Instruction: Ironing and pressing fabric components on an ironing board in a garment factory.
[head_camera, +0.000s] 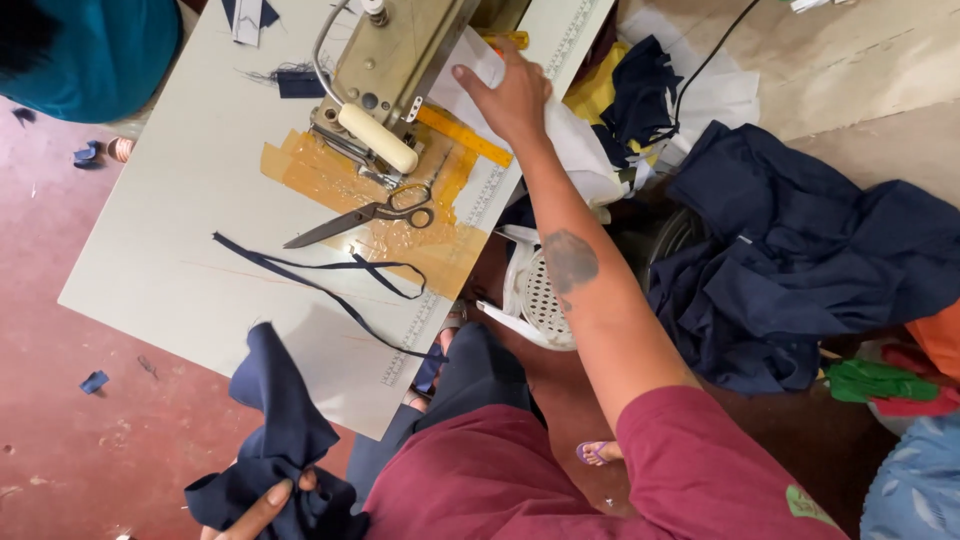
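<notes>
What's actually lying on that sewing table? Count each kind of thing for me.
Sewing machine: 1
Scissors: 1
Yellow ruler: 1
Long navy fabric strip: 1
Small navy scraps near the far edge: 2
Total: 6

The right hand rests on white cloth; the left hand holds navy fabric off the table.

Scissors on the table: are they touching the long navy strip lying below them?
Apart. The head view shows the scissors on the taped patch, with bare table between their blades and the navy strip.
</notes>
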